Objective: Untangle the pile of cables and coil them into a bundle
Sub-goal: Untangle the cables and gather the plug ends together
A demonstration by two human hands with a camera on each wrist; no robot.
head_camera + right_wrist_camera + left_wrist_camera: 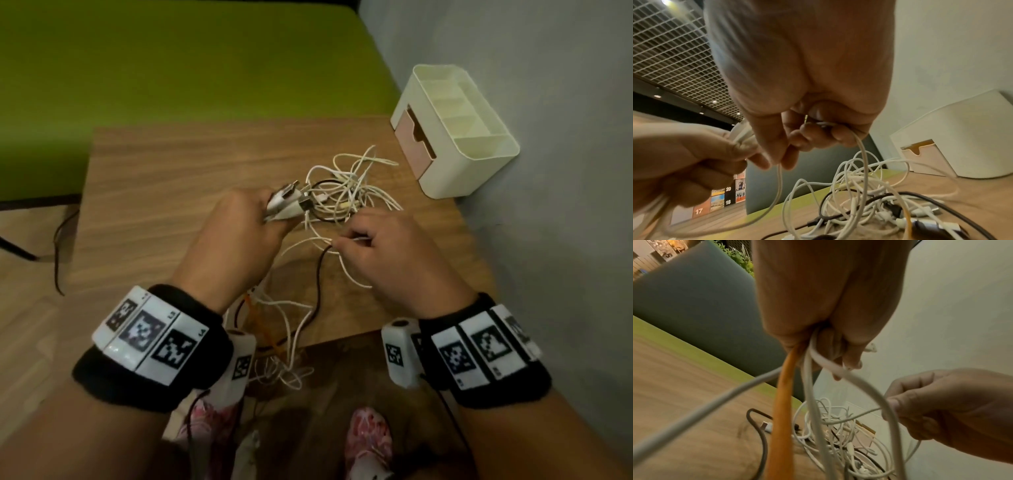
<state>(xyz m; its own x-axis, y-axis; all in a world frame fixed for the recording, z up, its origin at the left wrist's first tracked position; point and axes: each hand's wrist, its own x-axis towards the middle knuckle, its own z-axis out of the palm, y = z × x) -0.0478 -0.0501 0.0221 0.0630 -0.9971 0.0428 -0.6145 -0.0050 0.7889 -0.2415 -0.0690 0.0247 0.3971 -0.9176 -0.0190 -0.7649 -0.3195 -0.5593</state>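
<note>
A tangled pile of white and black cables (346, 195) (859, 203) lies on the wooden table (178, 178). My left hand (239, 233) (828, 340) grips a bunch of cable ends, their USB plugs (291, 202) sticking out past the fingers. From that fist white strands and an orange cable (783, 410) (255, 315) hang down over the table's near edge. My right hand (376, 246) (801, 138) pinches a thin white cable (779, 178) between thumb and fingers, just right of the left hand.
A cream desk organiser (455, 130) with a pink drawer stands at the table's far right, against the grey wall (548, 205). A green surface (171, 68) lies behind the table. Loose cables (284, 370) dangle below the near edge, above my shoes.
</note>
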